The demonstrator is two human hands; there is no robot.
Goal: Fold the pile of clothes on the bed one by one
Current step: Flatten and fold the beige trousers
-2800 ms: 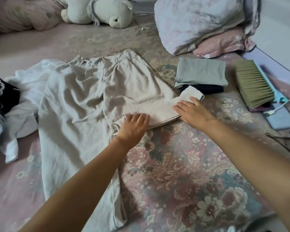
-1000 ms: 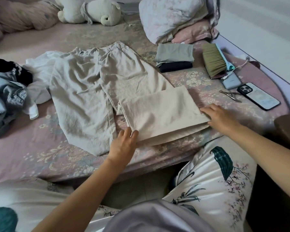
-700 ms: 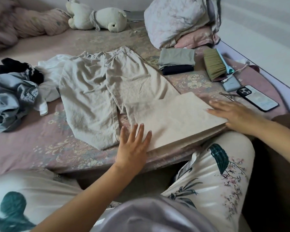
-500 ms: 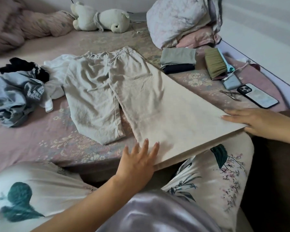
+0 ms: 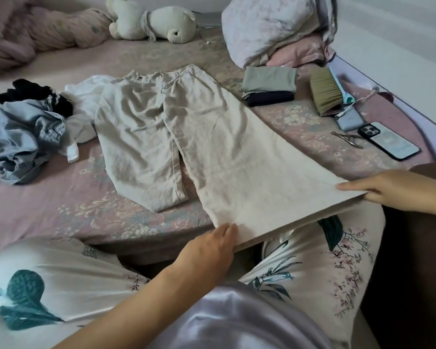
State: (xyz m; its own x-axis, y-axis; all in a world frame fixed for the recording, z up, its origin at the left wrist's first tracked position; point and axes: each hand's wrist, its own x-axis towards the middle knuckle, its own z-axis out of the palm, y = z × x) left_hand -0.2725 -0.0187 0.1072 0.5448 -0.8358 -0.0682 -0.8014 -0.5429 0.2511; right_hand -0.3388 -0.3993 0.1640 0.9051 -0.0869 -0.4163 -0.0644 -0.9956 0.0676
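Beige linen trousers (image 5: 186, 137) lie across the bed's (image 5: 61, 210) near edge, one leg drawn taut past it, left hand (image 5: 207, 250) and right hand (image 5: 398, 190) each pinching a hem corner, likely to square it for folding.

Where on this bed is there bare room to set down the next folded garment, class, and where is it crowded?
Bare floral sheet lies at the near edge, between the blue denim heap and the beige linen trousers. More lies beyond the trousers, toward the white plush bear. The right side is crowded: folded grey-and-navy stack, green bristle brush, black smartphone.
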